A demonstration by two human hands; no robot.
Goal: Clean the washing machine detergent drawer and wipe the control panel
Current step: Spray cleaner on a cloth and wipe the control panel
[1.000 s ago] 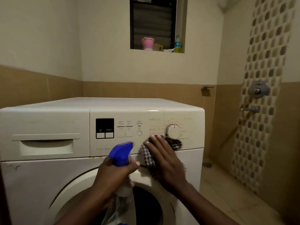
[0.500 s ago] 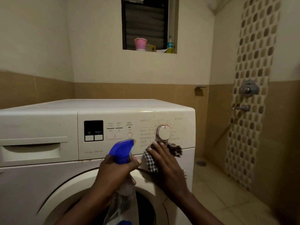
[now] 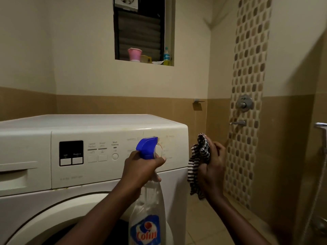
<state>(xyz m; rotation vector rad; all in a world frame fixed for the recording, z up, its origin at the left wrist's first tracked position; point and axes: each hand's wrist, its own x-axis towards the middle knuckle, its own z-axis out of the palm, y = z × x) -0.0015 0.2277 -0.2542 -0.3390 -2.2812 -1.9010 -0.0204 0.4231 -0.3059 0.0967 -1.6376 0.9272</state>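
A white front-load washing machine (image 3: 92, 124) fills the lower left. Its control panel (image 3: 106, 165) carries a dark display, buttons and a dial that sits half hidden behind the sprayer. The closed detergent drawer (image 3: 16, 175) is at the left edge. My left hand (image 3: 141, 168) grips a clear spray bottle (image 3: 148, 214) with a blue trigger head, raised in front of the dial and pointing at the panel. My right hand (image 3: 213, 167) holds a bunched black-and-white checked cloth (image 3: 199, 161) just off the machine's right corner, clear of the panel.
The round door (image 3: 58, 213) lies below the panel. A window ledge behind holds a pink cup (image 3: 134, 54) and a small bottle (image 3: 166, 56). Shower fittings (image 3: 244, 103) and a mosaic strip are on the right wall, with a tiled floor (image 3: 212, 218) beneath.
My right hand has pulled the cloth off the panel under the dial and moved it right, past the machine's corner. My left hand has lifted the spray bottle up in front of the dial.
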